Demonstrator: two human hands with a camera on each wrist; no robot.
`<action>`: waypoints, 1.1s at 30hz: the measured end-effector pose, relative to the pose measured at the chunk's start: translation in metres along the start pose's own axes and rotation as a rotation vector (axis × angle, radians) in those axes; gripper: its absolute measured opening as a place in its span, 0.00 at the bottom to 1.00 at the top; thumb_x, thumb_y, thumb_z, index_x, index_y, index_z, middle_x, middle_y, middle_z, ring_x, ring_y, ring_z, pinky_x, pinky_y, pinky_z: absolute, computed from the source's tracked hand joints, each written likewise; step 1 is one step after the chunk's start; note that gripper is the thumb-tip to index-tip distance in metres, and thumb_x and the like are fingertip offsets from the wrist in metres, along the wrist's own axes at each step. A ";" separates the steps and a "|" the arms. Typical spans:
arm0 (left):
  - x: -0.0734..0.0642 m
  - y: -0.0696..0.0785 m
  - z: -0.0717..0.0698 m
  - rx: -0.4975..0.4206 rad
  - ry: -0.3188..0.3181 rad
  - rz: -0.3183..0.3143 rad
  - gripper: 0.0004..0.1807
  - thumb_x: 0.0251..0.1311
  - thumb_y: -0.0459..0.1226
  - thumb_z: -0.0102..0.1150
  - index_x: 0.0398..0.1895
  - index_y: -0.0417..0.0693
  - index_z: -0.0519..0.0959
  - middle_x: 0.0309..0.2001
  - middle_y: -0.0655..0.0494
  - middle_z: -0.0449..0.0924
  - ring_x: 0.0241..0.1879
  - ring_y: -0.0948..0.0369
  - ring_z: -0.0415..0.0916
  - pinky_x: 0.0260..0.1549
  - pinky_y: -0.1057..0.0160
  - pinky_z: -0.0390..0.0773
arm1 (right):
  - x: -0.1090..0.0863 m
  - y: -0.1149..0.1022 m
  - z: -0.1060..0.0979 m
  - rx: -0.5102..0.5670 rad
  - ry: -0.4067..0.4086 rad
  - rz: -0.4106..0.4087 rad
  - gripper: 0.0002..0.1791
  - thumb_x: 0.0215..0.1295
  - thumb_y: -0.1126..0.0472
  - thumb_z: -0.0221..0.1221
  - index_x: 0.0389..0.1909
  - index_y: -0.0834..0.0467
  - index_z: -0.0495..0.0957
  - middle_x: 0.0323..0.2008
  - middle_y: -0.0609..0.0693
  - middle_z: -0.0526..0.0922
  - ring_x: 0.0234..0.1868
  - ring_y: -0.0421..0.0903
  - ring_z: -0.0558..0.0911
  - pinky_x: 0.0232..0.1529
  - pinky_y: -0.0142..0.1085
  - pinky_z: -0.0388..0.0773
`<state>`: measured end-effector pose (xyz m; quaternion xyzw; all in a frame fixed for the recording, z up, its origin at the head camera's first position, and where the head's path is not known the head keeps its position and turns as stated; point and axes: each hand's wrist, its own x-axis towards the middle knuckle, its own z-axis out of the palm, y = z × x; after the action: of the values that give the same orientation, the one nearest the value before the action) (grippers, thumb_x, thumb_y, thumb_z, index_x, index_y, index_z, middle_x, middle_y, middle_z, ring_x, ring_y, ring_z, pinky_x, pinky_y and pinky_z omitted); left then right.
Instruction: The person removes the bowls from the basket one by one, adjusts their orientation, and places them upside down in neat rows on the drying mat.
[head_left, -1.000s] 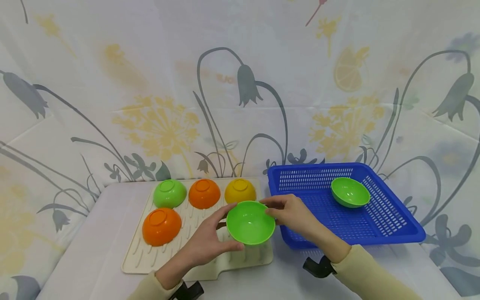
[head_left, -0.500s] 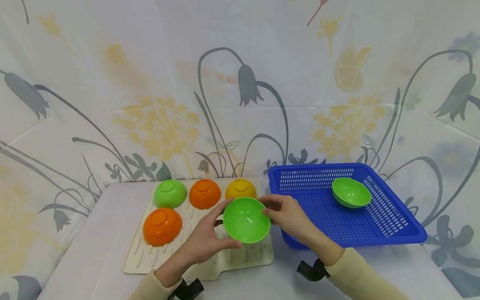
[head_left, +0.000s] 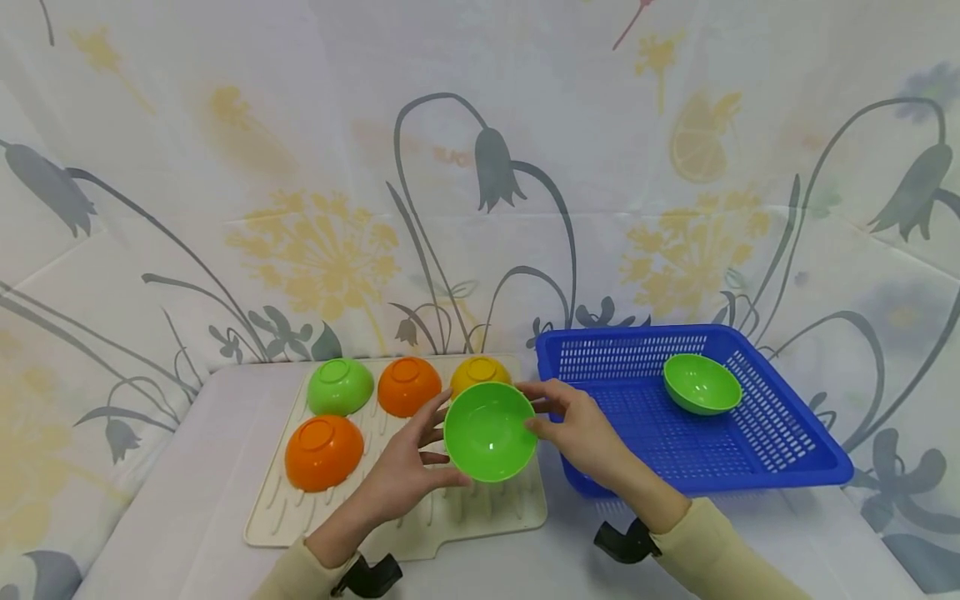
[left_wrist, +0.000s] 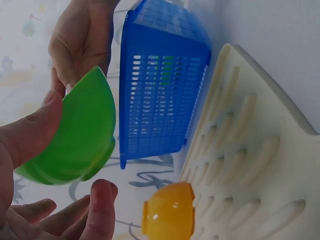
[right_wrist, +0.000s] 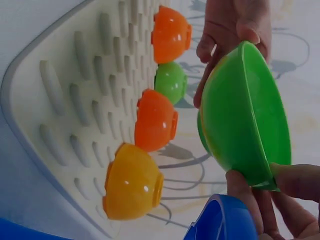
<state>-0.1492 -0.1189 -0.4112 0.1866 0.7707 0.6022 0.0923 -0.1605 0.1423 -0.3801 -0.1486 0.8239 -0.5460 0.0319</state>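
A green bowl [head_left: 490, 432] is held up over the drying mat [head_left: 420, 546], its hollow side turned toward me. My right hand [head_left: 581, 429] pinches its right rim, thumb on the inside and fingers behind, as the right wrist view shows. On the other side, my left hand [head_left: 401, 467] has its fingers spread around the bowl. In the left wrist view its thumb [left_wrist: 37, 127] overlaps the rim, while the fingertips [left_wrist: 102, 192] stand just off the outer wall. An upside-down yellow bowl [head_left: 480, 372] is partly hidden behind the held one.
On the mat, another green bowl [head_left: 340, 387] and two orange bowls [head_left: 408, 387] also sit upside down. To the right stands a blue basket [head_left: 622, 477] with a second green bowl [head_left: 702, 385] inside. A patterned cloth [head_left: 480, 167] hangs behind everything.
The held bowl has risen a little, shifted slightly left and tipped more toward me. My left fingers have spread wider and its thumb has moved back toward the bowl's lower left.
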 end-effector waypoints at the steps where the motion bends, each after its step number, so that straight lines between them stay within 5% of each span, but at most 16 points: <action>1: 0.001 -0.001 -0.001 -0.018 -0.004 -0.006 0.57 0.47 0.33 0.78 0.78 0.53 0.53 0.70 0.41 0.65 0.63 0.45 0.71 0.50 0.57 0.81 | 0.000 0.000 -0.001 0.009 -0.006 -0.013 0.24 0.66 0.71 0.61 0.62 0.57 0.77 0.55 0.52 0.79 0.57 0.54 0.79 0.54 0.47 0.80; 12: 0.001 -0.005 -0.007 -0.159 -0.032 0.046 0.48 0.51 0.29 0.74 0.75 0.43 0.59 0.65 0.42 0.70 0.56 0.48 0.76 0.47 0.60 0.82 | 0.000 0.004 -0.001 0.162 -0.039 -0.048 0.24 0.66 0.73 0.59 0.63 0.59 0.74 0.60 0.55 0.76 0.62 0.55 0.75 0.59 0.47 0.76; 24: -0.003 0.000 -0.011 0.088 0.066 0.151 0.43 0.49 0.33 0.77 0.70 0.53 0.69 0.64 0.55 0.72 0.58 0.51 0.71 0.45 0.59 0.79 | -0.002 0.005 -0.007 0.198 -0.156 -0.009 0.28 0.69 0.60 0.62 0.68 0.59 0.70 0.65 0.57 0.73 0.65 0.58 0.71 0.61 0.53 0.73; 33: -0.005 0.003 -0.013 0.325 0.072 0.287 0.42 0.47 0.31 0.77 0.69 0.58 0.73 0.63 0.60 0.71 0.57 0.57 0.71 0.41 0.58 0.80 | -0.002 0.009 -0.006 0.148 -0.177 0.068 0.29 0.74 0.49 0.55 0.70 0.60 0.68 0.65 0.56 0.74 0.65 0.58 0.72 0.66 0.59 0.64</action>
<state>-0.1483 -0.1318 -0.4052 0.2853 0.8259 0.4835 -0.0530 -0.1616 0.1513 -0.3860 -0.1656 0.7797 -0.5888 0.1338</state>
